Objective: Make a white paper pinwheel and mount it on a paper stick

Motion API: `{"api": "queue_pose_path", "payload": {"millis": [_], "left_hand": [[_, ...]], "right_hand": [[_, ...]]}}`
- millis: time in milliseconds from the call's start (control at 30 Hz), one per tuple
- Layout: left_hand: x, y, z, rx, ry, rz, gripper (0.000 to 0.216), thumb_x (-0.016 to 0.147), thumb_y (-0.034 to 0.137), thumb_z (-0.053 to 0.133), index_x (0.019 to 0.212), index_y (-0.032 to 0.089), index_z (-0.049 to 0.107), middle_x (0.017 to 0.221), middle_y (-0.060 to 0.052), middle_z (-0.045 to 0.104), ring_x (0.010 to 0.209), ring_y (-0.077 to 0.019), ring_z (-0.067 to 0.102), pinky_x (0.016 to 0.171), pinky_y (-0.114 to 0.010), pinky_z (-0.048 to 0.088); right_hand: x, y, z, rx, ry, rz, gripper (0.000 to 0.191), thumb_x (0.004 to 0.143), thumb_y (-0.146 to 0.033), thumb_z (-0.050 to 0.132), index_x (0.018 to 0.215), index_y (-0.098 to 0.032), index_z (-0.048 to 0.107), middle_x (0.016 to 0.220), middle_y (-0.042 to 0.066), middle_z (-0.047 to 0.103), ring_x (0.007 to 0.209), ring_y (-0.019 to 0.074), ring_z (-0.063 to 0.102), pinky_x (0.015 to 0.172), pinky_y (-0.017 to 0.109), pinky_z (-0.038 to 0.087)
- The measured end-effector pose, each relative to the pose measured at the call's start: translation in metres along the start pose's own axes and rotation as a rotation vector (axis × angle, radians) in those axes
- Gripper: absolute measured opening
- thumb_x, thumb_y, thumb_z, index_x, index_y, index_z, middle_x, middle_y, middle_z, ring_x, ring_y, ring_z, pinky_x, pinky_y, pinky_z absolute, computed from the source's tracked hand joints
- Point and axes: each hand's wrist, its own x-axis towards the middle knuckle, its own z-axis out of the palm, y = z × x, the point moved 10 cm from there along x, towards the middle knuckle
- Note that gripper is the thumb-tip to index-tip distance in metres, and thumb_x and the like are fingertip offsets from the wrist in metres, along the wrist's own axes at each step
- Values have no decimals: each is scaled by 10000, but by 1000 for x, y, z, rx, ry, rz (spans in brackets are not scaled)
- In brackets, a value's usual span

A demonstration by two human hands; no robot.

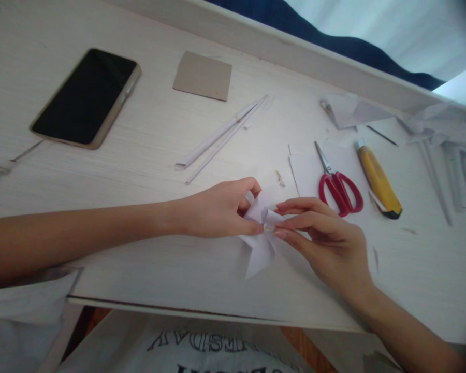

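A white paper pinwheel (260, 254) with folded, pointed blades is held between my two hands, just above the table near its front edge. My left hand (221, 210) grips it from the left, thumb laid near its centre and fingers curled behind. From the right, my right hand (326, 238) pinches the middle of the paper with thumb and fingertips. Whatever lies right at the pinched centre is too small to make out. Just beyond my right hand are red-handled scissors (339, 191), blades pointing away, lying partly on a white paper sheet (305, 173).
A yellow cutter knife (378, 178) lies right of the scissors. Rolled paper sticks (217, 140) and a cardboard square (204, 76) lie farther back. A phone (85, 98) rests at the left. More folded paper (442, 124) and sticks sit at the far right, by the raised back edge.
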Motion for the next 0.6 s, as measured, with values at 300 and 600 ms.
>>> {"api": "queue_pose_path", "payload": {"millis": [300,600], "left_hand": [[-4,12,-18,149,107,62,356,686,333,606,952,198,411,819,12,583,744,-133,553,627,-216,392],[-44,86,-39,842,540,387,250,761,430,506,737,191,572,822,-41,538,797,-194,477,697,-297,317]], "right_hand": [[3,7,-10,116,86,71,144,665,-101,657,720,-233,648,899,2,602,854,121,571,628,206,483],[-1,-7,-25,0,240,-47,156,669,-102,657,737,-242,647,911,12,596,868,147,565,716,285,492]]}}
